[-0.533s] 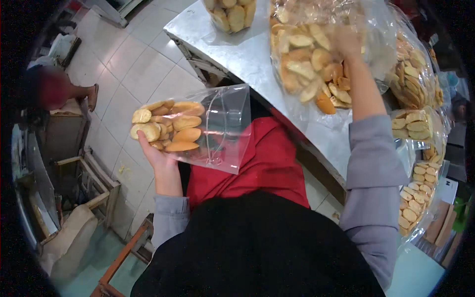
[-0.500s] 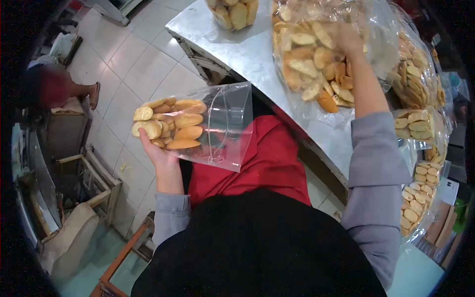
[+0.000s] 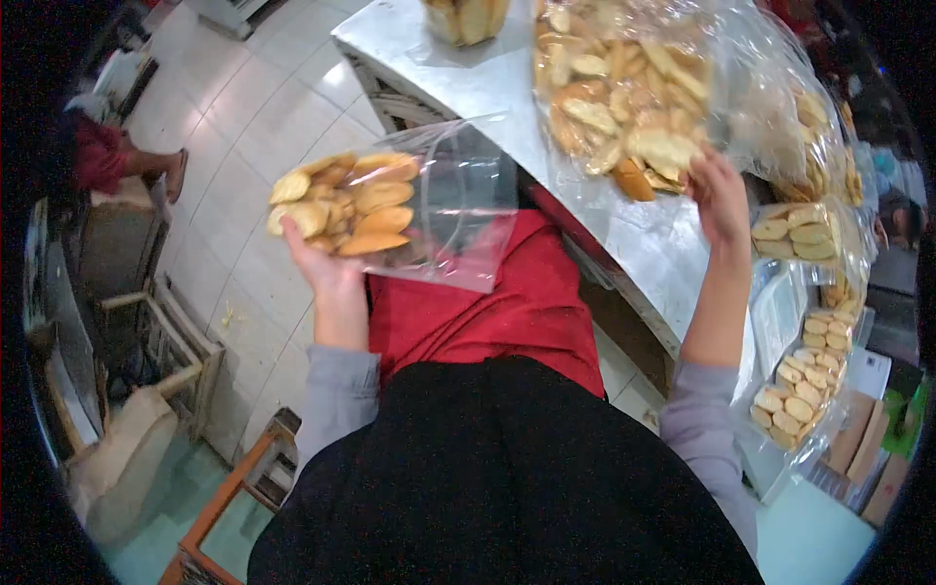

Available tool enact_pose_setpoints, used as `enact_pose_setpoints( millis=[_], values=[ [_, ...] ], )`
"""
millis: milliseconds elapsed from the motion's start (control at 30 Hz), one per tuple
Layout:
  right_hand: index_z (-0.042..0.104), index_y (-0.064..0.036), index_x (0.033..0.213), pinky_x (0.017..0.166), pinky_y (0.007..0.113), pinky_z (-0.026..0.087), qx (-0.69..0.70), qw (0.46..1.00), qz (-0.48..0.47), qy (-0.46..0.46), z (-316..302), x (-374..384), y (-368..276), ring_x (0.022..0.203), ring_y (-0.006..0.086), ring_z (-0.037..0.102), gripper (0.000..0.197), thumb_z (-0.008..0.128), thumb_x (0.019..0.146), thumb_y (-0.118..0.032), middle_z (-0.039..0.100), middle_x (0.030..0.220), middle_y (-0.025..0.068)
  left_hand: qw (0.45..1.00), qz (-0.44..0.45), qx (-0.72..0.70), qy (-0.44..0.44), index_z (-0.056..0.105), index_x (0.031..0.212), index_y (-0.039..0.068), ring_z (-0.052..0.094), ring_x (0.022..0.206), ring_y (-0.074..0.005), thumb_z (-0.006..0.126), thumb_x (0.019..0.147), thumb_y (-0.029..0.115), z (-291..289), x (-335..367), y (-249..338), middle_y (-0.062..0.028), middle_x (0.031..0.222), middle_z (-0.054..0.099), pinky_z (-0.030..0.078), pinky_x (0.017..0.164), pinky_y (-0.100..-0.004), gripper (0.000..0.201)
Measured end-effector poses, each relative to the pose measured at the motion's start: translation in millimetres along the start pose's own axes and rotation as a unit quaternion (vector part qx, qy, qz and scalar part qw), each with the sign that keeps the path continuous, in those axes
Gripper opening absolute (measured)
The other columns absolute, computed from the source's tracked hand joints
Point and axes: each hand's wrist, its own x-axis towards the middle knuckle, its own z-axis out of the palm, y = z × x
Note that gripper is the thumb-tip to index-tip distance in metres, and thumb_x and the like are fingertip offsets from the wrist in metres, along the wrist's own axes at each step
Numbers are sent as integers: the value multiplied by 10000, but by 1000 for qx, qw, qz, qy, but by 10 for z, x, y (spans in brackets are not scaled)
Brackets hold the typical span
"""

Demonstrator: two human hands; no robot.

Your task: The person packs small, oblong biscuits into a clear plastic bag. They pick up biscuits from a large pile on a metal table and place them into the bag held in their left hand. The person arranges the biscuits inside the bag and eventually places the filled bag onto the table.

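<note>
My left hand holds a clear plastic bag by its filled end, over the floor beside the table. Inside it, oval toasted bread slices are stacked in rows, and the bag's loose end extends right over my red garment. My right hand is at the mouth of a large clear bag heaped with the same slices. Its bent fingers close on the right end of a broad pale bread slice. A browner bread slice lies just left of it at the bag's opening.
The bags rest on a metal-topped table. Another filled bag stands at its far edge, and packed bags line the right. A wooden frame is at lower left. Another person's leg shows at far left.
My right hand has drawn back toward me from inside the large bag, with a pale bread slice at its fingers. My left hand and its bag have shifted slightly up in view.
</note>
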Motion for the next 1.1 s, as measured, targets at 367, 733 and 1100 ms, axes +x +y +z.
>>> enact_pose_setpoints(
  millis=[367,733,1100],
  values=[
    [558,-51,1152,689,302,442,-220,884,-284,-301,1516,-1061,397,766,218,558,357,592,807,-135,568,879,112,994,-53,-19,-94,350,1297,73,439,1153,-301,415,873,509,339,-320,-233,-129,1264,444,372,960,-456,611],
    [486,-34,1225,813,323,426,-153,897,-136,-392,1707,-1095,446,903,264,551,447,600,810,-155,556,976,147,992,-65,-17,-104,357,1272,61,465,1120,-290,412,879,496,328,-334,-312,-136,1237,459,390,945,-437,588],
    [435,-11,1248,933,348,378,-212,848,-278,-399,1867,-1088,361,1126,330,457,490,593,793,-103,476,1204,198,988,-49,-53,-134,257,1236,90,457,1088,-262,482,882,323,202,-289,-541,-140,1178,416,425,902,-415,480]
  ],
)
